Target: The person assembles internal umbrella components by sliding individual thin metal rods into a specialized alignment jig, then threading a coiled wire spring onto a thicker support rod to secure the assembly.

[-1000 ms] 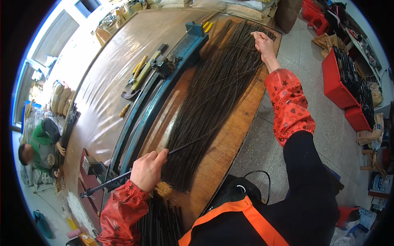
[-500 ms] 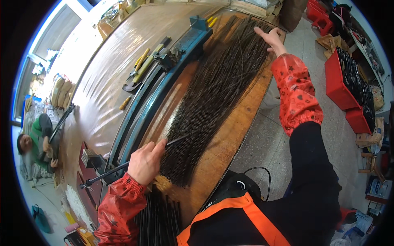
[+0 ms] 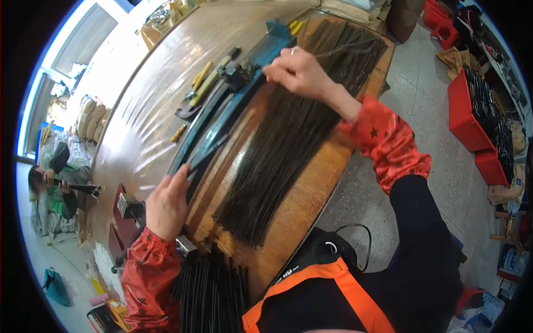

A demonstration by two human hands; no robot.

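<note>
Wooden bench (image 3: pixel 319 191) carries the coiled strands (image 3: pixel 280 150), centred within easy reach, plus a blue frame (image 3: pixel 225 117) at eleven, as the right hand (image 3: pixel 300 73), at twelve, sits curled tight, contents hidden, and the left hand (image 3: pixel 166 208), at eight, pinches a dark rod (image 3: pixel 207 154), presumably steadying its tip.

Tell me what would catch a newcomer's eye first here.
The bright red patterned sleeves would likely stand out first, on the forearms reaching over the table from below. Next comes the broad bundle of dark, coil-like strands lying on the wooden tabletop at the centre. Just left of it runs a long blue metal fixture, with the right hand over its far part.
</note>
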